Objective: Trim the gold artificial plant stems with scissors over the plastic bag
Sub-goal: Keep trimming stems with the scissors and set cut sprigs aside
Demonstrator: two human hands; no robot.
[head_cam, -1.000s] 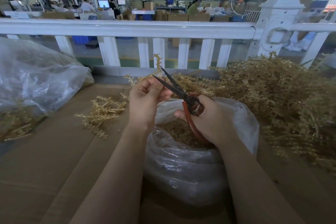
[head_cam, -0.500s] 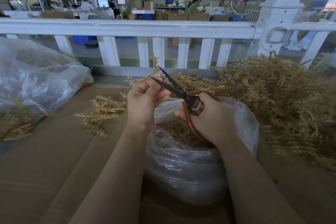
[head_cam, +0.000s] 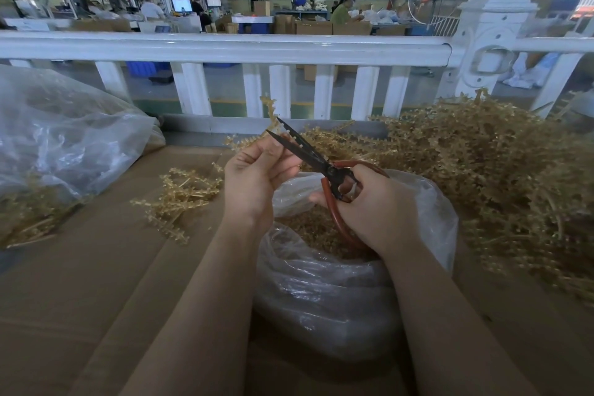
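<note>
My left hand (head_cam: 257, 175) pinches a gold artificial plant stem (head_cam: 271, 111) that sticks up past my fingers. My right hand (head_cam: 376, 209) grips the red handles of black-bladed scissors (head_cam: 305, 154). The blades are slightly apart with their tips at the stem, just above my left fingers. Both hands hover over an open clear plastic bag (head_cam: 337, 299) with gold trimmings inside.
A big heap of gold stems (head_cam: 498, 177) lies to the right, and a small bunch (head_cam: 183, 196) lies left on the cardboard surface (head_cam: 80, 283). Another clear bag (head_cam: 58, 138) sits at far left. A white railing (head_cam: 225, 48) runs behind.
The scissor blades have come nearly together on the stem. My left hand shifted slightly with the stem.
</note>
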